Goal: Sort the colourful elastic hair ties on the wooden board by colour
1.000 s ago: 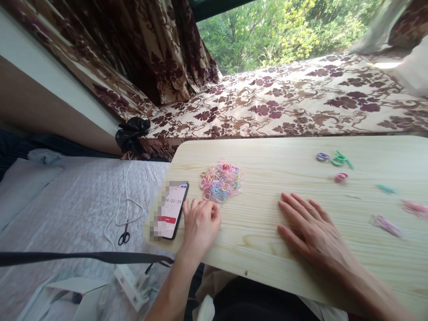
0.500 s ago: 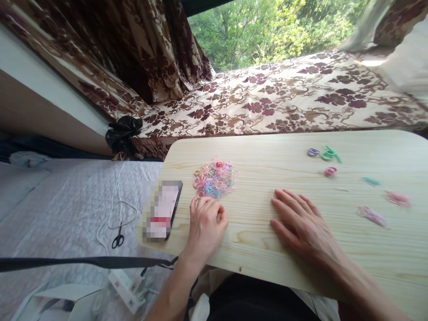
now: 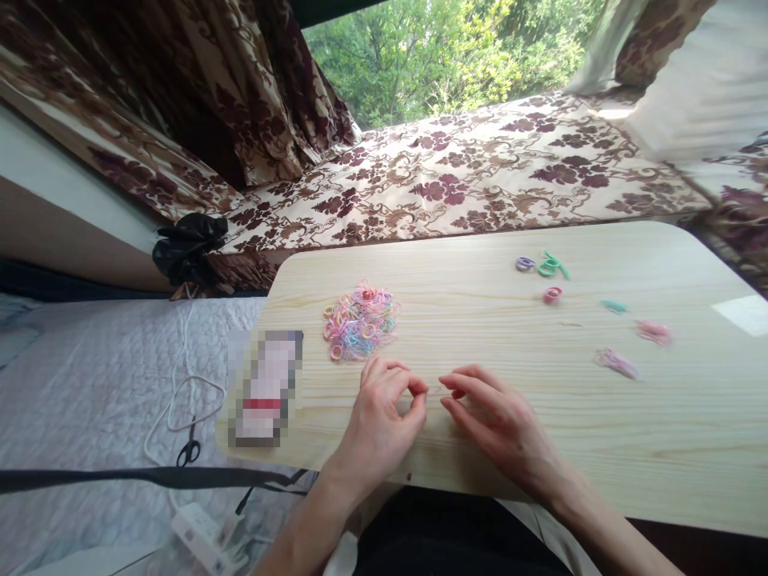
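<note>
Near the table's front edge, my left hand [image 3: 390, 408] pinches thumb against forefinger. A faint, thin pinkish loop shows at those fingertips; it looks like a small hair elastic [image 3: 434, 390]. Facing it from the right, my right hand [image 3: 495, 412] has its thumb and fingers apart and its fingertips close to the loop. Just beyond my left hand is a tangled pile of pastel hair elastics [image 3: 363, 320] in pink, blue and yellow. Sorted to the right lie a purple band [image 3: 526, 263], green bands [image 3: 549, 266], a pink-red band [image 3: 552, 295], and teal [image 3: 615, 306], pink [image 3: 654, 332] and lilac [image 3: 618, 363] bunches.
A phone [image 3: 267, 388], blurred out, lies at the left end of the pale wooden table [image 3: 456, 320]. Scissors [image 3: 189, 452], a white cord and a power strip [image 3: 201, 532] are on the bed at left. A white paper [image 3: 744, 314] sits at the right edge.
My left hand has moved away from the pile toward the right. My right hand has lifted from lying flat and come in to meet it. The view has shifted right.
</note>
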Motion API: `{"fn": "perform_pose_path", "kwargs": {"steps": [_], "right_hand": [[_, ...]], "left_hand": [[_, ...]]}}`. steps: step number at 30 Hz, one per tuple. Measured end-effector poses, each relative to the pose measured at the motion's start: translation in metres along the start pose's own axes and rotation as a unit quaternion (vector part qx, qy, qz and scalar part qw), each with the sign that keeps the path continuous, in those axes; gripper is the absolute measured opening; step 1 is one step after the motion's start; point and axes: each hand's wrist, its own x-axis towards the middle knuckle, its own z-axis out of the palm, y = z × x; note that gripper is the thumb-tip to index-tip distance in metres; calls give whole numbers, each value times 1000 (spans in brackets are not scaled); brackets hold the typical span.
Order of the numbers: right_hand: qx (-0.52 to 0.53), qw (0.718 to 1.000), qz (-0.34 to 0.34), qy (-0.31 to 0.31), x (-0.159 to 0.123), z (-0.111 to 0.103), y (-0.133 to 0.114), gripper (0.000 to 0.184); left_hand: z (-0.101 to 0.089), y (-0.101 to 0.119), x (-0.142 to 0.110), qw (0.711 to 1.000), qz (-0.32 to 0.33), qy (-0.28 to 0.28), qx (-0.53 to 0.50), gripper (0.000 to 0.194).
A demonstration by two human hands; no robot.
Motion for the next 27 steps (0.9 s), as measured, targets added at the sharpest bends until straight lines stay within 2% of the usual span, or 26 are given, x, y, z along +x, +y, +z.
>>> {"fn": "perform_pose_path", "kwargs": {"steps": [7,14,17,20,23,27], "right_hand": [[-6,1000,-6,30,-2,-6,0,13],[-37,998,18,42,-11,-21,3,14],[-72,994,38,67,-20,-40,12,12],[-126,983,63,120,-33,-68,27,8],[-201,957,108,181,-47,-97,43,9],[-280,922,165,212,-61,-123,61,18]], "left_hand": [[6,6,2,1000,8,-10,-22,15],[19,10,9,999,31,-10,-16,13],[21,7,10,999,42,6,14,13],[20,1,9,998,47,16,33,12],[18,-6,6,997,49,26,47,12],[16,-11,5,996,58,32,60,13]]}}
